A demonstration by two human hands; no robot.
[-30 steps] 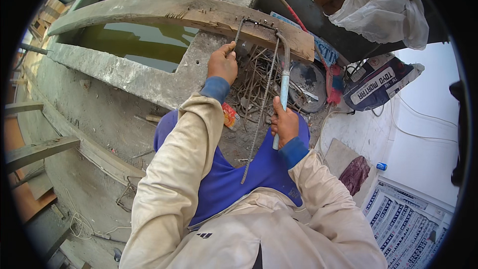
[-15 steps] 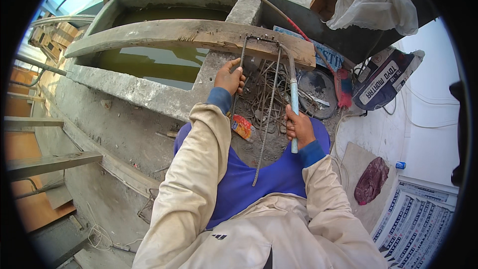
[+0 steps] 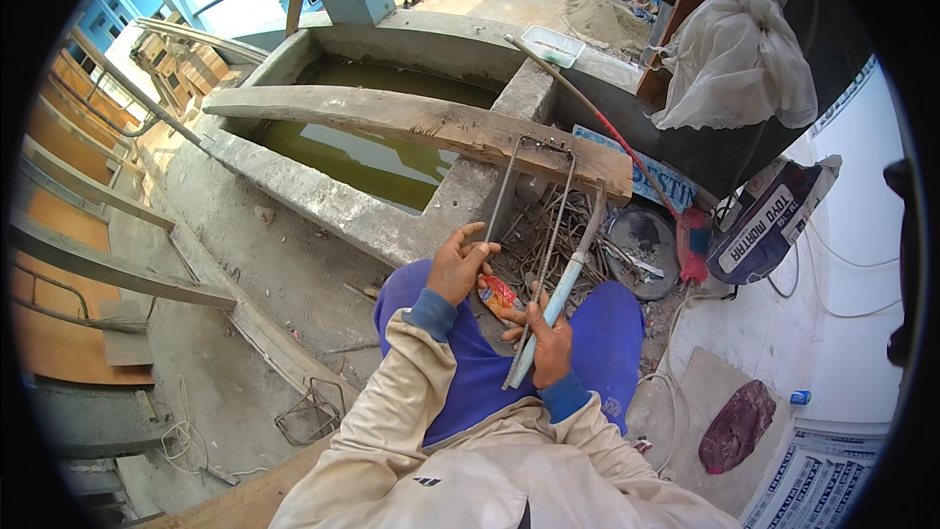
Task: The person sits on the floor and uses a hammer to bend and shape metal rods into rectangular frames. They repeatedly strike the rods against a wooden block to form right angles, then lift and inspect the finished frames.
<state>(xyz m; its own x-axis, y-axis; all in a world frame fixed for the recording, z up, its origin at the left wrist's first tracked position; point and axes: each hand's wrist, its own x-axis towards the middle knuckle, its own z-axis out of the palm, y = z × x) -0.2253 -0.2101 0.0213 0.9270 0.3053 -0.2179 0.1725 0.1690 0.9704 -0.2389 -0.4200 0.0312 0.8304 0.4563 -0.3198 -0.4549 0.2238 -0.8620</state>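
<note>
On the thick wooden plank [image 3: 392, 120] ahead of me lies a thin steel rod [image 3: 557, 220], bent into a squared U with two legs toward me. My left hand [image 3: 458, 264] has its fingers bent around the lower part of the left leg; the contact is partly hidden. In my right hand [image 3: 551, 341] is a bending bar [image 3: 565, 291] with a pale blue pipe handle. Its dark metal head rests near the plank's right end, apart from the rod's corner. The rod's longer right leg passes close beside the right-hand fingers and ends over my lap.
A concrete tank [image 3: 323, 191] with greenish water lies under the plank. Scrap rods [image 3: 534, 235], an orange-red packet [image 3: 499, 296] and a round black pan [image 3: 641, 250] lie below its right end. A red-wrapped pole [image 3: 627, 145] leans behind, near a mortar sack [image 3: 769, 225].
My right hand has drawn the bending bar toward me and leftward, its head leaving the rod's corner. The left hand sits lower along the rod. My view has tilted up.
</note>
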